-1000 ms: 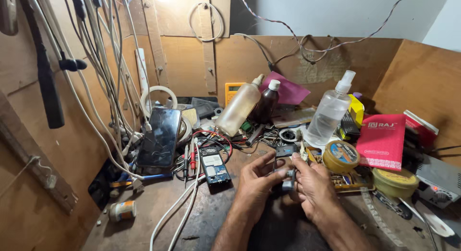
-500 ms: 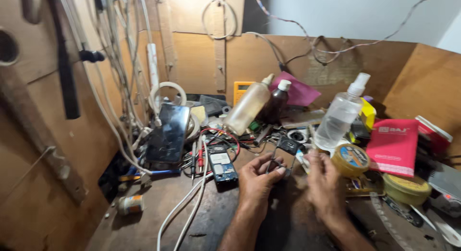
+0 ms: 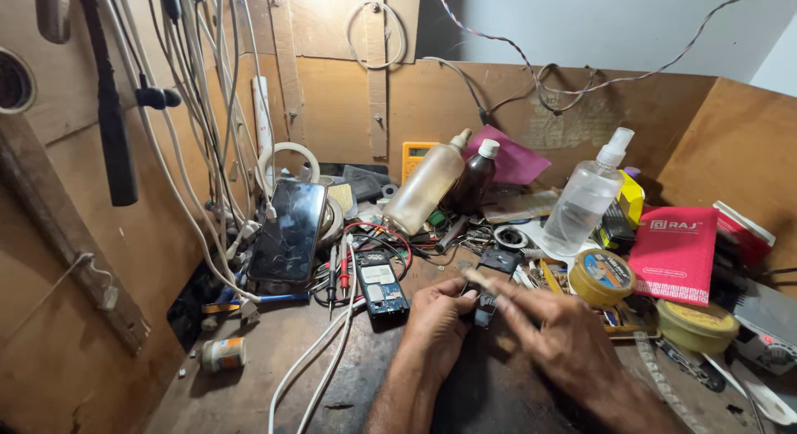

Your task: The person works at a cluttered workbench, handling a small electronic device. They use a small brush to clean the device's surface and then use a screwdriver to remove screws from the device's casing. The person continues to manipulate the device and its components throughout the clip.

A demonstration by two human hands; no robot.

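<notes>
My left hand [image 3: 436, 326] pinches a small dark part [image 3: 484, 307] above the dark mat at the middle of the wooden bench [image 3: 249, 376]. My right hand [image 3: 554, 336] is motion-blurred just right of it. Its fingers look closed on a thin light-coloured tool [image 3: 476, 275], whose tip points up-left over the part. An opened phone body with a bare circuit board [image 3: 382, 290] lies just left of my left hand. A phone with a black screen [image 3: 289, 231] leans against the cables further left.
Behind my hands stand a tilted plastic bottle [image 3: 427, 185], a dark bottle [image 3: 473, 177] and a spray bottle [image 3: 585, 197]. A yellow tape roll [image 3: 602, 276], a red booklet [image 3: 674, 251] and a yellow tin [image 3: 697, 324] crowd the right. White cables [image 3: 324, 359] and a small jar [image 3: 222, 353] lie left.
The view has shifted so the bench sits more to the right. My hands came apart and are now back together, the right hand swinging its thin tool left over the dark part.
</notes>
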